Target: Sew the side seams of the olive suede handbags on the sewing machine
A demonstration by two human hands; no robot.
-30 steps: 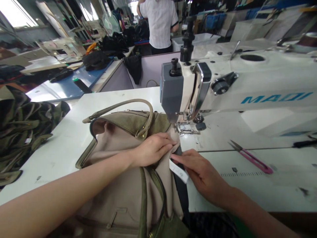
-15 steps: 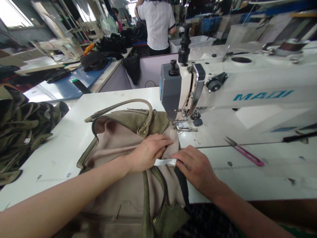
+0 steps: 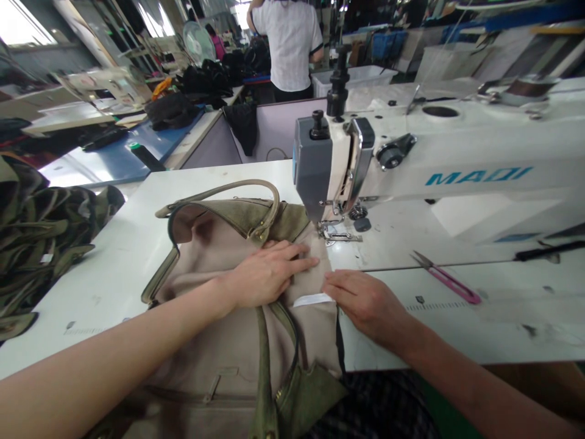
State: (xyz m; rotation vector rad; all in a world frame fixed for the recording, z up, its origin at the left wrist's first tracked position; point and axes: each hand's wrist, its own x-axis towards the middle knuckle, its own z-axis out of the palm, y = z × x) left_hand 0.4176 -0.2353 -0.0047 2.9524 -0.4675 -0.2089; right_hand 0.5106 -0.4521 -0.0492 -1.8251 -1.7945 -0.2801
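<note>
An olive handbag (image 3: pixel 292 222) lies spread on the sewing table with its pinkish-beige lining (image 3: pixel 192 341) facing up. My left hand (image 3: pixel 267 274) rests flat on this lining, fingers stretched towards the sewing machine's presser foot (image 3: pixel 340 236). At the lining's right edge, my right hand (image 3: pixel 365 302) pinches the fabric beside the end of a white strip (image 3: pixel 313 299); its fingertips are partly hidden. The strip lies across the lining between my hands. The lining's upper right corner reaches the presser foot. One handle (image 3: pixel 262 378) lies across the near part of the bag.
The white sewing machine (image 3: pixel 479 146) stands at the right. Pink-handled thread snips (image 3: pixel 450 279) lie on the table (image 3: pixel 114 256) right of my right hand. Dark olive bags (image 3: pixel 50 231) are heaped at the left. Beyond the table a person in a white shirt (image 3: pixel 295 46) stands facing away.
My left hand has shifted slightly left, off the white strip, and lies flatter. The strip now lies flat against the lining, and my right hand has moved slightly right along with the fabric edge.
</note>
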